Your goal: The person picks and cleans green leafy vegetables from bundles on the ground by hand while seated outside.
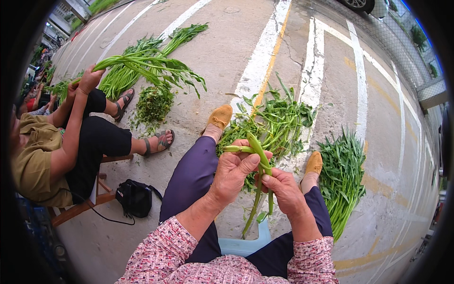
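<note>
Between my knees, both hands are on thick green vegetable stems (262,156). My left hand (232,170) grips them near their upper end, thumb across, and a pale cut end sticks out to its left. My right hand (283,188) pinches the stems lower down between thumb and fingers. One long stem hangs below the hands. On the ground between my shoes lies a loose heap of leaves and stems (283,120), partly hidden by my hands. To the right, beside my shoe, is a bundle of long leafy greens (342,177).
A co-worker sits at the left on a wooden stool (72,213), holding leafy stems (142,64). Near that person lie a large pile of greens (117,81), a heap of trimmings (152,104) and a black bag (134,197). A light blue stool (244,245) is under me.
</note>
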Available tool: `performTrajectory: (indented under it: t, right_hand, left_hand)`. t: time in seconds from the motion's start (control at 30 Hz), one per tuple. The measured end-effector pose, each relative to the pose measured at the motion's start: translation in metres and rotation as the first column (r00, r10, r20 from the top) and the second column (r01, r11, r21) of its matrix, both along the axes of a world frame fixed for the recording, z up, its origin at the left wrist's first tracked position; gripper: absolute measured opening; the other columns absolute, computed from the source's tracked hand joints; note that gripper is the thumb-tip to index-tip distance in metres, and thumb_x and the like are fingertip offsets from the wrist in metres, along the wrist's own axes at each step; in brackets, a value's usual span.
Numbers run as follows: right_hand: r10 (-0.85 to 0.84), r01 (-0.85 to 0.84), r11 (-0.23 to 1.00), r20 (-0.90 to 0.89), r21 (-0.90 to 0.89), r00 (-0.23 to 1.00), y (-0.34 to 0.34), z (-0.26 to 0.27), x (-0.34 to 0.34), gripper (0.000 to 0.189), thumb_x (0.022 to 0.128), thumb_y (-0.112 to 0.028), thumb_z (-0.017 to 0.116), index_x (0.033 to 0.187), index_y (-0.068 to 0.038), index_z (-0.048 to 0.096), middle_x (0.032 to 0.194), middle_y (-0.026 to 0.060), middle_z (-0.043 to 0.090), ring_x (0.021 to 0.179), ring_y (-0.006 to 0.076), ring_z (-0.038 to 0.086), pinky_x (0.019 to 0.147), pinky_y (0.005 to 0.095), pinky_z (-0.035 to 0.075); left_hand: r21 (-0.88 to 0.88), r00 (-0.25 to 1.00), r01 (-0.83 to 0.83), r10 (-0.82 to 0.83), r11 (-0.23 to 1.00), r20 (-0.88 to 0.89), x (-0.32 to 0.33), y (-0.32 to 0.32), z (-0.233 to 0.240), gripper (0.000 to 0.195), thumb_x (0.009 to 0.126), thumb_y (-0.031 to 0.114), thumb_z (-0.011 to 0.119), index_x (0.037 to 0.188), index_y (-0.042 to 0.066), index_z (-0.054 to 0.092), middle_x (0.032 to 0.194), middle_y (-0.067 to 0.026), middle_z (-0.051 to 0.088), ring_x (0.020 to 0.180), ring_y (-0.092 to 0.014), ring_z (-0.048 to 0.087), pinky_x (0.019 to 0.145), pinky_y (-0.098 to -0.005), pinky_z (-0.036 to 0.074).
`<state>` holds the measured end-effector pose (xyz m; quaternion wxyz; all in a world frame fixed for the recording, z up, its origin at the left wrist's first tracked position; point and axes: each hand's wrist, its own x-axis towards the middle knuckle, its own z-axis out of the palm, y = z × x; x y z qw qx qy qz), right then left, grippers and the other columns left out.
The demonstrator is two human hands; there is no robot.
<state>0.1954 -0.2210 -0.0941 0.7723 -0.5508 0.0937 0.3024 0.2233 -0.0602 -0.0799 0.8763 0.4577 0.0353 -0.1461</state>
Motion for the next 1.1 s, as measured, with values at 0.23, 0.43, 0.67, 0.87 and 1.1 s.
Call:
performTrajectory:
  t: [0.23, 0.43, 0.67, 0.87, 1.1]
  right_hand:
    - [0.285, -0.161, 0.875, 0.216, -0.456, 0.934, 0.003, -0.002, -0.001, 0.028, 0.086, -0.023, 0.061, 0.104, -0.001, 0.064, 0.092, 0.0095, 0.063, 0.084, 0.0198, 0.058, 0.081, 0.0314, 0.044]
    - [0.181, -0.058, 0.865, 0.201, -0.499, 0.963, -0.021, 0.001, 0.008, 0.033, 0.085, -0.026, 0.064, 0.1, 0.003, 0.064, 0.082, 0.0108, 0.065, 0.077, 0.0176, 0.061, 0.069, 0.0303, 0.048]
    - [-0.05, 0.137, 0.937, 0.264, -0.321, 0.963, -0.035, 0.001, 0.011, 0.024, 0.088, -0.019, 0.062, 0.096, 0.004, 0.065, 0.074, 0.002, 0.06, 0.068, 0.0082, 0.051, 0.061, 0.024, 0.043]
    - [0.0, 0.096, 0.932, 0.267, -0.348, 0.964, -0.036, 0.002, 0.009, 0.021, 0.088, -0.015, 0.061, 0.096, 0.004, 0.065, 0.074, 0.0024, 0.061, 0.067, 0.008, 0.052, 0.06, 0.0241, 0.043]
    - [0.095, 0.19, 0.845, 0.49, -0.5, 0.867, -0.018, 0.001, 0.003, 0.021, 0.078, -0.007, 0.067, 0.098, 0.0, 0.065, 0.083, 0.0084, 0.064, 0.069, 0.0148, 0.059, 0.064, 0.0279, 0.048]
  left_hand:
    - [0.094, 0.999, -0.022, 0.026, 0.995, -0.033, -0.003, -0.001, -0.008, 0.017, 0.094, 0.02, 0.054, 0.101, 0.004, 0.057, 0.086, -0.0054, 0.063, 0.083, -0.014, 0.063, 0.076, -0.029, 0.051]
    - [0.226, 0.998, 0.034, -0.046, 0.973, 0.049, -0.006, -0.004, -0.01, 0.017, 0.094, 0.021, 0.055, 0.098, 0.004, 0.058, 0.083, -0.002, 0.06, 0.081, -0.01, 0.056, 0.077, -0.0251, 0.044]
    - [0.238, 0.974, 0.226, -0.216, 0.945, -0.066, -0.013, -0.015, -0.011, 0.017, 0.094, 0.018, 0.055, 0.1, 0.002, 0.058, 0.083, -0.003, 0.059, 0.08, -0.01, 0.054, 0.077, -0.0258, 0.044]
    - [0.07, 0.98, 0.108, -0.094, 0.992, -0.173, -0.006, -0.009, -0.02, 0.014, 0.094, 0.014, 0.053, 0.101, 0.003, 0.057, 0.095, -0.0112, 0.066, 0.086, -0.019, 0.066, 0.075, -0.0326, 0.056]
    - [0.106, 0.967, -0.045, 0.07, 0.993, -0.245, -0.006, -0.008, -0.023, 0.015, 0.094, 0.015, 0.052, 0.102, 0.003, 0.055, 0.098, -0.0121, 0.065, 0.087, -0.018, 0.065, 0.073, -0.0333, 0.056]
